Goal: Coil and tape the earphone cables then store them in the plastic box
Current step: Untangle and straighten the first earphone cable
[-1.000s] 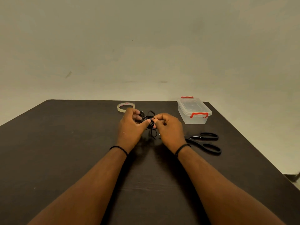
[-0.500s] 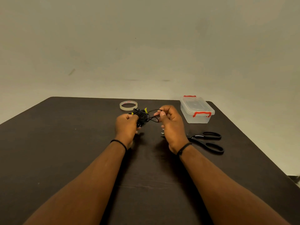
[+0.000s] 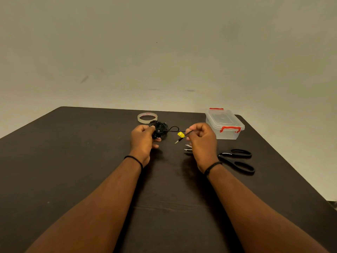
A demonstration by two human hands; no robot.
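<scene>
Before a plain pale wall we see a dark desk [image 3: 73, 161]. Above it, our left hand [image 3: 143, 141] grips the black earphone cable bundle [image 3: 159, 129], while our right hand [image 3: 201, 140] pinches the free cable end near its yellow tag [image 3: 180, 134], the plug [image 3: 177, 141] dangling. The tape roll [image 3: 147, 117] lies just behind the bundle. The closed plastic box [image 3: 225, 124] and scissors [image 3: 237, 160] lie at right.

I saw a dark brown table [image 3: 73, 161] against a plain beige wall [image 3: 164, 52]. The earphone cable bundle [image 3: 160, 130] was black, with a yellow tag [image 3: 180, 134] near its plug. The plastic box [image 3: 224, 125] was clear with red latches, the tape roll [image 3: 147, 117] translucent with red lettering, the scissors [image 3: 237, 160] black.
</scene>
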